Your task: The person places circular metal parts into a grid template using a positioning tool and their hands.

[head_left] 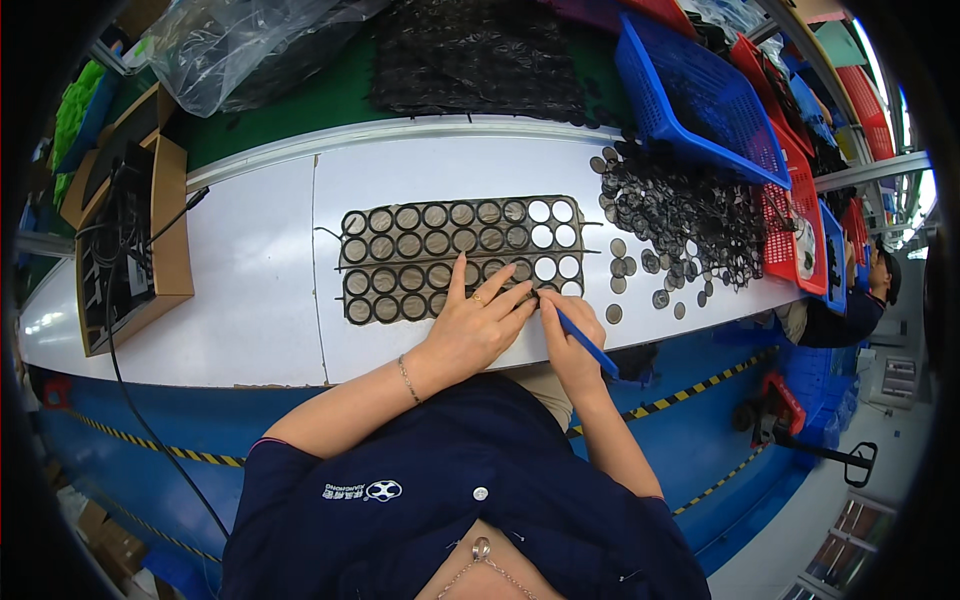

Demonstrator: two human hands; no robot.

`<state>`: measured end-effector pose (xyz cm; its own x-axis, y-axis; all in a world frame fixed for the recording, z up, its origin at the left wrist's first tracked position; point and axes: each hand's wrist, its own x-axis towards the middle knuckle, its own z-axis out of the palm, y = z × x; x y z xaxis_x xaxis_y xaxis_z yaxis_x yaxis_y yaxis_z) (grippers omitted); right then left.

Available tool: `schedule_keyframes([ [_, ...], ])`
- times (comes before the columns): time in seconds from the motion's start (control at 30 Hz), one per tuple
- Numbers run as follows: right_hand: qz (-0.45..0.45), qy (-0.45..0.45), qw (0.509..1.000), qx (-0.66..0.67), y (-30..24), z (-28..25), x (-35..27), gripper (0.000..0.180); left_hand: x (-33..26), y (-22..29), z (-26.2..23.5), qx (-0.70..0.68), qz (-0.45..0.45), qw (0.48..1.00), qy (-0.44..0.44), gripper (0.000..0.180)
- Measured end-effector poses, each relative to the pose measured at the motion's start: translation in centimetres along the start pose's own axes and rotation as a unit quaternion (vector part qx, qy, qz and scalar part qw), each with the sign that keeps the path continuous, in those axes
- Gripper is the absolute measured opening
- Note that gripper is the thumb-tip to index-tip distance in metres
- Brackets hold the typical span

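A rectangular sheet of black rings in rows [410, 245] lies on the white tabletop. Most of its round openings look grey-brown, while several at the right end show white. My left hand [472, 325] rests over the near edge of the sheet, its fingers stretched out and spread across the rings. Just to the right, my right hand [574, 358] grips a slim blue pen-shaped tool [588, 341]. The tool's front end points at the sheet's near rows, close to my left fingertips; its exact kind is unclear, and its tip is partly hidden.
Loose dark discs and rings [680, 205] are heaped to the right. Beyond them stand a blue basket [650, 90] and a red basket [800, 265]. At left is an open cardboard box [172, 230] with black cables. Black plastic wrapping [475, 60] lies at the back.
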<state>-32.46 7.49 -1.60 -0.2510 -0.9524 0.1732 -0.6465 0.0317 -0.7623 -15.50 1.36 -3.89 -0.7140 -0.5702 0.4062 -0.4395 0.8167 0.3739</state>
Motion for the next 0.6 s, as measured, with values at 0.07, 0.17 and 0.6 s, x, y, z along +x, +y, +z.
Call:
schedule_keyframes([
  [0.07,-0.158,0.055,0.968,-0.189,-0.6,0.1,0.4,0.013,-0.2,-0.1,0.2,0.003,-0.001,1.0,0.0,0.03],
  [0.17,-0.148,0.13,0.947,-0.254,3.1,-2.4,3.4,0.015,-0.6,0.0,0.0,0.018,0.004,1.0,0.004,0.03],
  [0.6,0.025,-0.012,0.996,0.08,0.0,1.0,0.1,0.017,-2.8,0.2,-1.8,0.0,-0.033,0.999,-0.007,0.037],
])
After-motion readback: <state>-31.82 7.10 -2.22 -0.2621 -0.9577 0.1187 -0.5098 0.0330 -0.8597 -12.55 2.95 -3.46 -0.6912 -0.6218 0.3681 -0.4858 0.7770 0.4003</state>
